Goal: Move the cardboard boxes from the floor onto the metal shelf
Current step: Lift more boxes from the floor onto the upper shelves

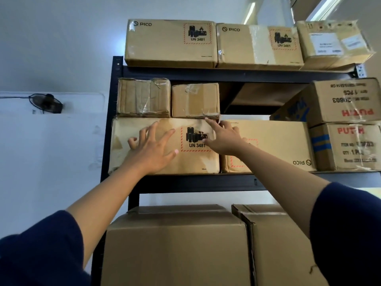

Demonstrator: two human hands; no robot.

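Observation:
A dark metal shelf (185,182) holds many cardboard boxes. My left hand (152,147), fingers spread, lies flat on the front of a UN 3481 box (193,162) on the middle level. My right hand (223,139) reaches with straight fingers to the lower right corner of a small taped box (194,100) that stands on top of the UN 3481 box, and its index fingertip touches that corner. Neither hand grips anything.
A wrapped box (143,98) stands left of the small one. A PICO box (274,145) and PUTH boxes (346,124) fill the right. Three boxes (171,44) line the top level. Two big cartons (175,244) sit below. A gap (247,98) opens behind the small box.

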